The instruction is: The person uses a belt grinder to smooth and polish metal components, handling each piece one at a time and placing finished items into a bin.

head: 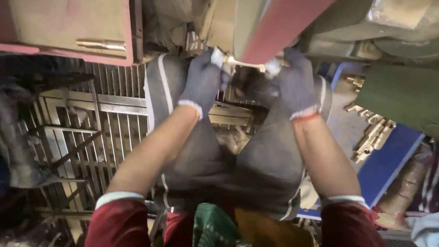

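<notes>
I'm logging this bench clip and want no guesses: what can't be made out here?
- Head view: the ends of the pale metal piece are hidden inside the gloved left hand and right hand.
- The red machine part covers the piece's top and is cut off by the top edge.
- The brass parts are too small to identify.

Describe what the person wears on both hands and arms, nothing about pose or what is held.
The left hand wears a grey-blue knitted work glove with a white-edged cuff. The right hand wears a matching grey-blue knitted glove, its cuff trimmed white and red. Both forearms are bare below the gloves. Dark red sleeves are pushed up near the elbows, each showing a white inner cuff band at its edge.
</notes>
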